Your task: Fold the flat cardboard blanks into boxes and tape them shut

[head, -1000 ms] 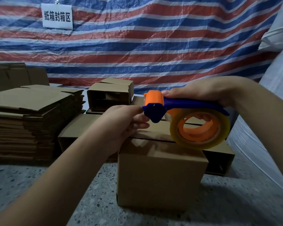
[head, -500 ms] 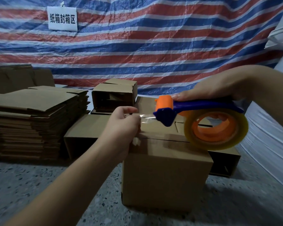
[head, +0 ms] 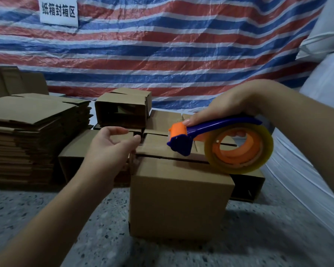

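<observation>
A folded cardboard box (head: 181,199) stands on the speckled floor, its top flaps closed with a seam across the top. My right hand (head: 231,105) grips the blue handle of a tape dispenser (head: 199,135), which has an orange roller and a clear tape roll (head: 239,149). The dispenser's head sits on the box top near the seam. My left hand (head: 112,145) hovers at the box's top left corner with loosely curved fingers, the thumb tip at the corner. A short strip of tape (head: 132,160) seems to run down the box's left edge.
A tall stack of flat cardboard blanks (head: 27,135) lies at the left. Behind the box stand several folded boxes, one open box (head: 121,110) on top of the others. A striped tarp (head: 162,54) with a white sign (head: 58,12) hangs behind. White sacks (head: 320,97) are at the right.
My left hand pulled the tape end leftwards from the dispenser, then let it go at the box's left corner. The dispenser came down onto the box top.
</observation>
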A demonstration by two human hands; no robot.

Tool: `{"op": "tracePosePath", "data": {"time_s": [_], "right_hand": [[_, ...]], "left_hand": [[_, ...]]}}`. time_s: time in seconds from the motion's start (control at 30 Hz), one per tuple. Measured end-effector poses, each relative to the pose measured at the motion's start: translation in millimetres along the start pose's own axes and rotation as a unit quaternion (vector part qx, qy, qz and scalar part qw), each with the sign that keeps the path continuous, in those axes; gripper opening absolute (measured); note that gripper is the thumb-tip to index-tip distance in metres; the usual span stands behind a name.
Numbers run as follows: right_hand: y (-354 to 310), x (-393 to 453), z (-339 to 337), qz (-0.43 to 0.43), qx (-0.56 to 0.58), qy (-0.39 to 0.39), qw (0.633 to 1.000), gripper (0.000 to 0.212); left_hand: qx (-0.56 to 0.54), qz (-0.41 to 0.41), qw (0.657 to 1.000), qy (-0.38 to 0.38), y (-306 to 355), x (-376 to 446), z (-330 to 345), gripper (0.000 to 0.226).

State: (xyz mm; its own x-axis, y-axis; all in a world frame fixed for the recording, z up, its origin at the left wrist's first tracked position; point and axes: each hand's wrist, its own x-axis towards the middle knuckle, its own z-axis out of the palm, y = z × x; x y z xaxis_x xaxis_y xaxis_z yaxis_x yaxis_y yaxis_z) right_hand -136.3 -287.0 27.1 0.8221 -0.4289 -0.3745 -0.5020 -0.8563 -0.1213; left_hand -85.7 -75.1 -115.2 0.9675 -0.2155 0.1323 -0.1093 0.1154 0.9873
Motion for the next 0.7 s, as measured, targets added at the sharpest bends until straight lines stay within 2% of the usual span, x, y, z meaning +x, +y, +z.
{"op": "tracePosePath", "data": {"time_s": [0.17, 0.33, 0.7], "right_hand": [[-22.9, 2.2, 4.7, 0.017, -0.068, -0.011, 0.998, 0.07], [-33.8, 2.9, 6.5, 0.028, -0.087, -0.014, 0.996, 0.066], [-37.0, 1.5, 6.3, 0.034, -0.1, -0.021, 0.994, 0.066]], "left_hand": [[-0.01, -0.04, 0.999, -0.006, -7.9, 2.7, -1.2, 0.025], [-0.113, -0.094, 0.989, -0.027, -23.8, 3.1, -0.1, 0.018], [-0.246, -0.083, 0.966, -0.02, -39.9, -0.2, 2.4, 0.012]]}}
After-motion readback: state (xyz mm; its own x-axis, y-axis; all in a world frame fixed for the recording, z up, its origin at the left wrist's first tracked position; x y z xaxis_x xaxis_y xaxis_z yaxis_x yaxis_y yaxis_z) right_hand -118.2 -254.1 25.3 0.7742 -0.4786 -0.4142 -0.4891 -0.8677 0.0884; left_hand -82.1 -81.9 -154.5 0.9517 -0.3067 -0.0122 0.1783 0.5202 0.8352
